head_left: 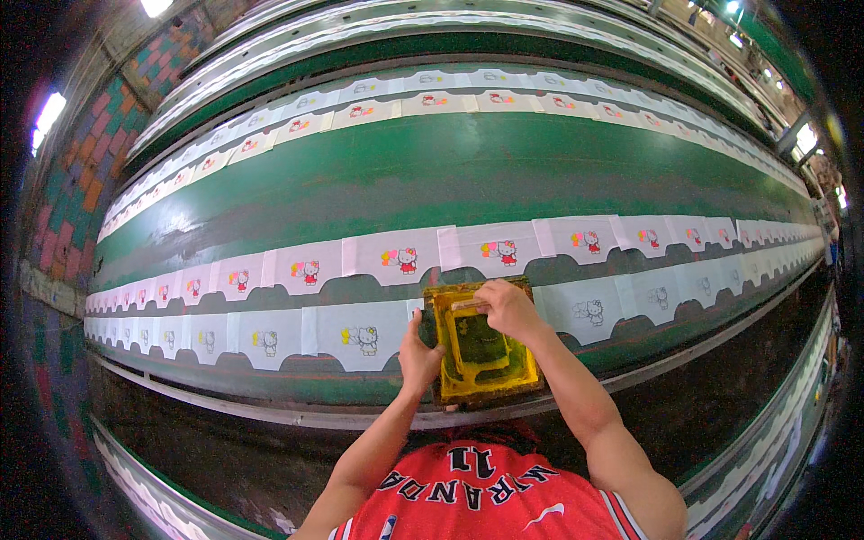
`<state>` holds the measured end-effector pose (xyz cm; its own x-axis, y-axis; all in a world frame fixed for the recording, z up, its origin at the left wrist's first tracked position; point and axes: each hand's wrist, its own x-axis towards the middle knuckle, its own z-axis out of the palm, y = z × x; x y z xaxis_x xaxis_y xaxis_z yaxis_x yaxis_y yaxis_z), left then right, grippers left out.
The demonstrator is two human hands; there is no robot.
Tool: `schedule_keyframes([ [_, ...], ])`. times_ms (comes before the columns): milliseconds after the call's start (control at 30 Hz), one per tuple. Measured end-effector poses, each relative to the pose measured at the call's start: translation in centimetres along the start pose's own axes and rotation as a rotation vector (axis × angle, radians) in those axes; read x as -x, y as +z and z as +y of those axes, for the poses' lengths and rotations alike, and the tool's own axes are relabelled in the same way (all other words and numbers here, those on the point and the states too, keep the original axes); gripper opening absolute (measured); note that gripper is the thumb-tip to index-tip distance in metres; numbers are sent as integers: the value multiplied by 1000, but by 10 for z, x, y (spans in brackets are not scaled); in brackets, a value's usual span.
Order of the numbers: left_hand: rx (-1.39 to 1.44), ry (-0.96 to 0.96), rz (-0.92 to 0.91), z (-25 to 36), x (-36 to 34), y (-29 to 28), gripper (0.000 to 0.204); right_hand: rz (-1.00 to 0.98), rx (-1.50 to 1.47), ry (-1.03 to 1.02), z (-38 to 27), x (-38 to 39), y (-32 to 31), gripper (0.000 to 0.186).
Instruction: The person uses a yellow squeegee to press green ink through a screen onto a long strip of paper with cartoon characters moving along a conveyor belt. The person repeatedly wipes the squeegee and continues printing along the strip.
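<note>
A screen printing frame (529, 382) with yellow ink on its mesh lies over the near row of pale blue fabric pieces. My left hand (419, 358) grips its left edge, thumb towards the inside and a finger stretched up along the side. Inside the frame's far end, my right hand (508, 309) is closed on a squeegee (466, 307), whose blade is mostly hidden. Just left of the frame, a pale blue fabric piece (337, 328) bears a grey-outlined cartoon cat with a yellow patch. Right of it, another pale blue piece (576, 292) shows the outline without yellow.
Beyond the frame runs a row of pink fabric pieces (468, 243) with red, pink and yellow cat prints. The long green table (360, 180) carries more printed rows on its far side. A metal rail (297, 416) edges the near side. Further tables (432, 40) stand behind.
</note>
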<state>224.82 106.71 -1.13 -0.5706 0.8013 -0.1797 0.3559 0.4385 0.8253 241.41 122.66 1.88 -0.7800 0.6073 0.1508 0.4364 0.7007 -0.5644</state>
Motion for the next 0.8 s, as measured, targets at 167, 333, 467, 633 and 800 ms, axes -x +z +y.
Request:
schedule_keyframes([
  [167, 25, -23, 11, 1, -1, 2, 89, 90, -59, -14, -4, 41, 22, 27],
  [333, 94, -66, 30, -6, 2, 11, 90, 46, 16, -118, -38, 117, 18, 30],
  [467, 325, 45, 85, -17, 1, 22, 85, 47, -16, -150, -36, 123, -1, 30],
  [633, 295, 162, 124, 35, 17, 73, 82, 68, 15, -113, 5, 143, -54, 28],
  [800, 307, 127, 66, 83, 35, 158, 85, 46, 49, -49, 69, 184, -107, 28],
])
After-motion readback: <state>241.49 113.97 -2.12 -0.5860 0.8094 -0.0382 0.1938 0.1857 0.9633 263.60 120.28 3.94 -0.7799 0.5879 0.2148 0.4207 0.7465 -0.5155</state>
